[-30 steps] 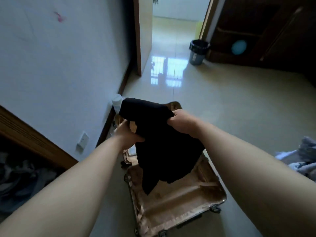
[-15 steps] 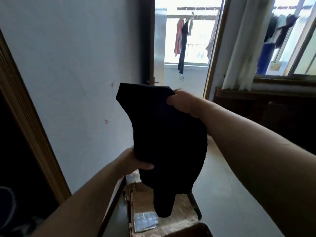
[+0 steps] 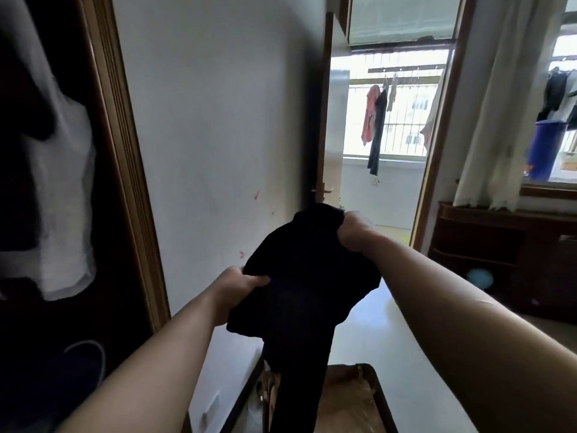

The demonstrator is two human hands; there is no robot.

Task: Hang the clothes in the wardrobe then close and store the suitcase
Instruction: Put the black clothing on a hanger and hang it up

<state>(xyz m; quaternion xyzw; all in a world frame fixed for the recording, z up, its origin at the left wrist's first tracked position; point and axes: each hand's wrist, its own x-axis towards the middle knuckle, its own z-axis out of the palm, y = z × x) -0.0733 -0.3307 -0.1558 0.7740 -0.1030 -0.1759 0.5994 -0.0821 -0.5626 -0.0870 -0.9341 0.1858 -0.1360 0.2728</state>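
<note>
A black garment (image 3: 306, 282) hangs in front of me, bunched at the top with a long part trailing down. My left hand (image 3: 237, 285) grips its lower left edge. My right hand (image 3: 354, 229) grips its upper right corner. Below it lies the open brown suitcase (image 3: 349, 401) on the floor, partly hidden by the garment. The dark open wardrobe (image 3: 62, 276) fills the left side, with a white shirt (image 3: 59, 195) hanging inside.
A wooden wardrobe frame (image 3: 125, 151) borders a grey wall (image 3: 224, 120). Straight ahead an open doorway (image 3: 390, 135) leads to a balcony with hung clothes. A dark wooden cabinet (image 3: 505, 257) and a curtain (image 3: 499, 104) stand at the right. A wall socket (image 3: 209, 407) sits low.
My view has swung left and up, bringing the wardrobe and white shirt into sight. The garment has bunched up between my hands, and my left hand now grips it farther out to the left.
</note>
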